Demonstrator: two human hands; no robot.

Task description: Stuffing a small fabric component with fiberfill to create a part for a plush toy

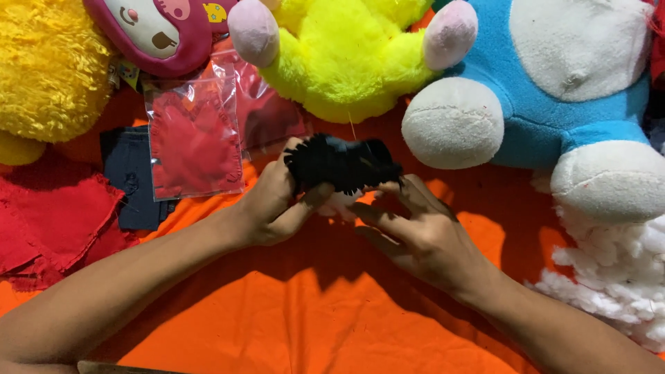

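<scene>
Over the orange cloth I see the biggest things along the top edge: blue-and-white plush toy at right, yellow plush with pink paws centre, fuzzy yellow plush far left, pink plush face between them. All four look stuffed and closed. Loose white stuffing sits piled at the right edge, touching the blue toy's foot area.

Left side: red fabric pieces, frayed, stacked; dark denim piece beside them; two clear plastic bags holding red cutouts, overlapping the denim.

Work piece: small black fringed fabric piece, held up centre frame just below the yellow plush, between both hands. A bit of white shows under it; can't tell whether that is stuffing going in or another part.

Progress, my judgement: black piece is cut and fringed, still in hand, not attached to anything visible. Stuffing pile is large and the red and denim cuts lie untouched, so plenty is left.

Left hand: forearm comes in from lower left, wrist bent up, fingers and thumb closed on the black piece's left end.

Right hand: forearm from lower right, palm down, fingers extended toward the piece's right lower edge, fingertips pinching or touching it; grip is light, full closure unclear.
</scene>
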